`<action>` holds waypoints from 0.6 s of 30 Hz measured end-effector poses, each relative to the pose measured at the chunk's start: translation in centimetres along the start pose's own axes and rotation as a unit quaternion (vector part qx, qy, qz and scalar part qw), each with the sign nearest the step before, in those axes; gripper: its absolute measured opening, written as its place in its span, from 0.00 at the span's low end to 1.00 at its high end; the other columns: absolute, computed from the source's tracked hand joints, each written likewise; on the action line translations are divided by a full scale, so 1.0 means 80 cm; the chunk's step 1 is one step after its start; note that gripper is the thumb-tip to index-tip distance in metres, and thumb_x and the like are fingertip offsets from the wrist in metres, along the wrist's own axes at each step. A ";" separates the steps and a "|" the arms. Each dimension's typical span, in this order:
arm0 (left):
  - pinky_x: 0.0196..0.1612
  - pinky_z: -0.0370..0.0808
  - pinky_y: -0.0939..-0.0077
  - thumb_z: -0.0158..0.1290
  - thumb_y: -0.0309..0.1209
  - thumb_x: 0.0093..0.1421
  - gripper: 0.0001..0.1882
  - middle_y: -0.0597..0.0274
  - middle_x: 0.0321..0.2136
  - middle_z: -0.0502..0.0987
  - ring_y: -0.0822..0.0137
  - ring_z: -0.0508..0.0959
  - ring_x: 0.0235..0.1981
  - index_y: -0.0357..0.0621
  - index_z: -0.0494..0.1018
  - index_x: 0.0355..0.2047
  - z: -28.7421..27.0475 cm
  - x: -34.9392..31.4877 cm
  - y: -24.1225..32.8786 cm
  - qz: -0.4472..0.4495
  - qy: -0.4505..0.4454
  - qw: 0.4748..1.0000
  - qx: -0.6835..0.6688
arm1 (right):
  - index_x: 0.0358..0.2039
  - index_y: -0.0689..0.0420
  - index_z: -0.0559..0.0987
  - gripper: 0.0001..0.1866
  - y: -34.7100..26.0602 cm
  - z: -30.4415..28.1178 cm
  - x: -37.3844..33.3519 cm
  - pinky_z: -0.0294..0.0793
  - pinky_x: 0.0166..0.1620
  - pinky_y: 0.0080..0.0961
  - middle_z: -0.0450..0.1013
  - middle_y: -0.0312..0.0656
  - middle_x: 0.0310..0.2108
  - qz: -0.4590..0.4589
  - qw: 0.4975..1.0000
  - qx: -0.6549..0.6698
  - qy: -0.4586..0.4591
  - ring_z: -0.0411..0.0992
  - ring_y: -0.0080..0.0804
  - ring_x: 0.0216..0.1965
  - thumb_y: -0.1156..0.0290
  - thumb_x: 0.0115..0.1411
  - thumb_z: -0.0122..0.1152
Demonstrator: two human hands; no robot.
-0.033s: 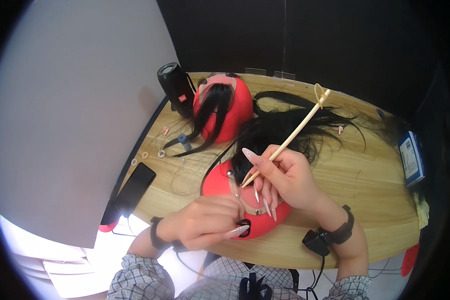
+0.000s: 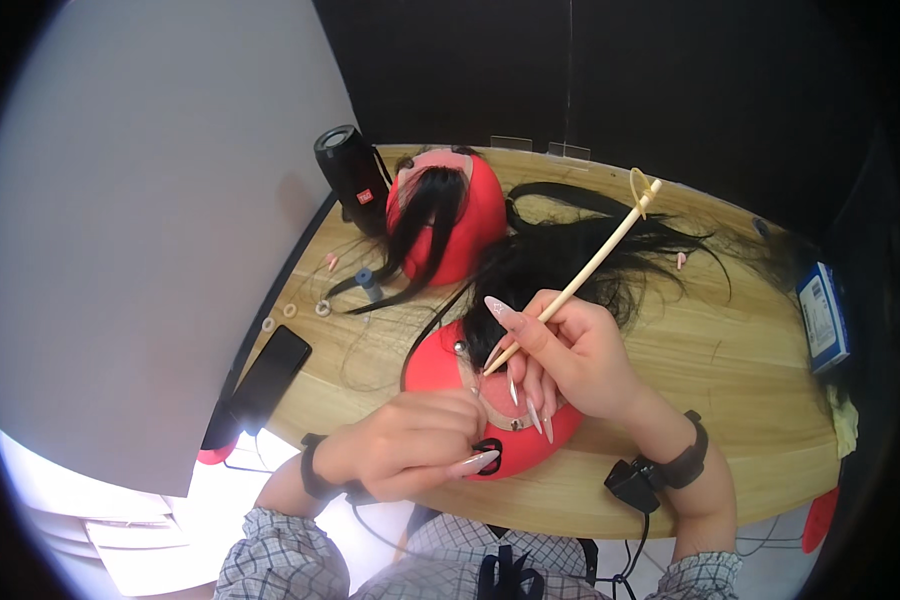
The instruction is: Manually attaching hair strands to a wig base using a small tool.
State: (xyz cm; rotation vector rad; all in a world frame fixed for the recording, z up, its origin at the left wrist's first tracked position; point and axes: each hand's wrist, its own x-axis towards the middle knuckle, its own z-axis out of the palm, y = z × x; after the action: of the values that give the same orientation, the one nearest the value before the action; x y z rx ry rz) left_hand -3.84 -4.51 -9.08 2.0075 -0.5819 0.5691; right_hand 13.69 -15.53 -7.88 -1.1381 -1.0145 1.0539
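My right hand (image 2: 585, 355) is closed round a ventilating needle (image 2: 602, 254) with a long, pale wooden handle. Its lower end touches the mesh wig base (image 2: 503, 400), though the hook itself is too small to see. Pins hold that mesh on a red dome-shaped wig block (image 2: 435, 363) in front of me. Long black hair (image 2: 550, 262) spreads from the block's far side across the table. My left hand (image 2: 415, 440) is closed against the block's near left edge, its fingertips at the mesh. Whatever they pinch is hidden. A small black loop (image 2: 488, 458) shows beside its thumb.
A second red block (image 2: 478, 215) with black hair stands farther back, beside a black cylindrical speaker (image 2: 353, 178). Left lie a phone (image 2: 272, 368), a blue-grey thread spool (image 2: 368, 284) and small rings. On the right stands a blue-and-white box (image 2: 823, 317). Dark panels border the table (image 2: 710, 400).
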 end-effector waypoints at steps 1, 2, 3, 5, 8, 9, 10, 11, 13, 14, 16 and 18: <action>0.33 0.70 0.59 0.50 0.18 0.54 0.09 0.51 0.17 0.62 0.51 0.68 0.22 0.32 0.65 0.18 -0.001 0.002 0.000 0.012 0.002 1.000 -0.002 | 0.28 0.63 0.72 0.14 0.000 0.000 0.000 0.64 0.12 0.12 0.70 0.37 0.15 0.000 1.000 0.000 0.000 0.68 0.17 0.10 0.65 0.67 0.49; 0.30 0.68 0.60 0.50 0.17 0.54 0.08 0.51 0.17 0.61 0.51 0.67 0.21 0.32 0.65 0.18 -0.001 0.003 0.000 0.024 0.004 1.000 -0.005 | 0.28 0.63 0.72 0.14 0.000 0.001 -0.001 0.64 0.12 0.12 0.70 0.37 0.15 0.000 1.000 -0.001 0.001 0.68 0.17 0.10 0.66 0.67 0.48; 0.30 0.68 0.60 0.50 0.17 0.54 0.08 0.51 0.17 0.61 0.51 0.67 0.21 0.32 0.65 0.18 -0.001 0.003 0.000 0.025 0.003 1.000 -0.005 | 0.28 0.63 0.72 0.14 0.001 0.000 -0.001 0.64 0.12 0.12 0.70 0.36 0.15 -0.001 1.000 -0.002 0.003 0.68 0.17 0.10 0.66 0.67 0.48; 0.26 0.64 0.61 0.50 0.17 0.53 0.08 0.52 0.17 0.60 0.52 0.65 0.20 0.33 0.65 0.18 0.000 0.003 -0.002 0.028 -0.002 1.000 -0.009 | 0.28 0.63 0.72 0.14 0.003 0.000 -0.002 0.64 0.13 0.12 0.71 0.37 0.16 -0.006 1.000 -0.006 0.006 0.68 0.17 0.11 0.66 0.67 0.48; 0.25 0.62 0.63 0.50 0.17 0.53 0.08 0.52 0.17 0.61 0.53 0.64 0.19 0.33 0.66 0.18 0.000 -0.002 -0.003 0.036 0.006 0.999 0.005 | 0.29 0.64 0.72 0.13 0.001 0.001 -0.001 0.65 0.13 0.12 0.72 0.38 0.17 -0.011 1.000 -0.016 0.008 0.68 0.17 0.11 0.67 0.67 0.48; 0.25 0.62 0.63 0.50 0.17 0.53 0.08 0.52 0.17 0.61 0.53 0.64 0.19 0.33 0.66 0.18 -0.001 -0.002 -0.003 0.036 0.006 0.999 0.004 | 0.30 0.64 0.73 0.13 0.000 0.000 -0.001 0.66 0.14 0.12 0.72 0.39 0.18 -0.011 1.000 -0.021 0.008 0.69 0.17 0.12 0.68 0.67 0.48; 0.25 0.61 0.63 0.50 0.18 0.53 0.08 0.52 0.17 0.61 0.54 0.63 0.19 0.33 0.66 0.18 -0.002 -0.001 -0.001 0.033 -0.001 0.999 0.011 | 0.30 0.64 0.73 0.13 0.001 -0.001 -0.002 0.66 0.14 0.12 0.72 0.39 0.18 -0.010 1.000 -0.022 0.009 0.69 0.17 0.12 0.68 0.67 0.48; 0.24 0.60 0.64 0.50 0.18 0.53 0.08 0.52 0.17 0.61 0.54 0.63 0.19 0.33 0.66 0.18 -0.003 0.000 -0.001 0.031 -0.009 0.999 0.019 | 0.31 0.64 0.73 0.12 0.002 -0.002 -0.003 0.66 0.14 0.12 0.73 0.39 0.19 -0.014 1.000 -0.018 0.008 0.69 0.18 0.12 0.68 0.67 0.48; 0.24 0.60 0.65 0.51 0.18 0.53 0.08 0.53 0.17 0.61 0.55 0.62 0.19 0.33 0.66 0.18 0.002 -0.001 -0.003 0.032 0.003 0.999 0.022 | 0.32 0.65 0.73 0.12 0.004 -0.002 -0.003 0.66 0.14 0.12 0.73 0.40 0.20 -0.019 1.000 -0.012 0.005 0.69 0.18 0.13 0.69 0.67 0.48; 0.24 0.60 0.65 0.51 0.19 0.53 0.08 0.53 0.17 0.60 0.55 0.62 0.19 0.33 0.66 0.18 0.004 -0.002 -0.003 0.033 0.014 0.999 0.024 | 0.33 0.65 0.74 0.11 0.005 -0.001 -0.003 0.66 0.15 0.13 0.73 0.40 0.21 -0.019 1.000 -0.010 0.005 0.69 0.18 0.13 0.69 0.66 0.48; 0.24 0.60 0.65 0.51 0.19 0.53 0.09 0.53 0.18 0.61 0.55 0.62 0.19 0.33 0.66 0.18 0.004 -0.004 -0.005 0.031 0.009 0.999 0.023 | 0.34 0.65 0.74 0.11 0.004 -0.001 -0.003 0.67 0.15 0.13 0.73 0.40 0.21 -0.020 1.000 -0.007 0.007 0.69 0.18 0.13 0.70 0.66 0.49; 0.24 0.60 0.65 0.51 0.19 0.53 0.09 0.53 0.18 0.61 0.55 0.62 0.19 0.34 0.66 0.18 0.004 -0.005 -0.006 0.029 0.004 0.999 0.021 | 0.35 0.65 0.75 0.09 0.002 0.001 -0.003 0.67 0.15 0.12 0.73 0.40 0.21 -0.014 1.000 -0.005 0.011 0.69 0.17 0.14 0.71 0.65 0.50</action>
State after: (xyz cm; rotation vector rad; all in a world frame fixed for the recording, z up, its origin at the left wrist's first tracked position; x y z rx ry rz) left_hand -3.80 -4.50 -9.74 2.0330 -0.6300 0.6298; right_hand 13.56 -15.73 -8.05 -1.1370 -1.0166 1.0133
